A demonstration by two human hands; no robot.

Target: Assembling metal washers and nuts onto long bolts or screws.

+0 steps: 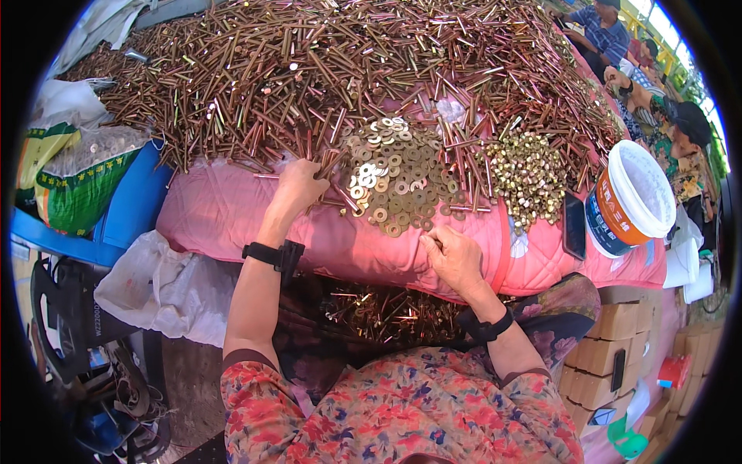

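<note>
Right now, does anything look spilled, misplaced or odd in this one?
Slightly: some bolts lie between the washers and the nuts, blurring otherwise separate piles. A black phone-like slab also rests on the pink quilt near them, seemingly out of place. No damage is evident.

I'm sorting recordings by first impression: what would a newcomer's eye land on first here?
Surely the huge heap of metal bolts filling the top of the view. Nearer, on a pink quilt, lie a pile of flat washers in the middle and small gold-coloured nuts to its right. The left hand is at the bolts' near edge, the right hand just this side of the washers.
</note>
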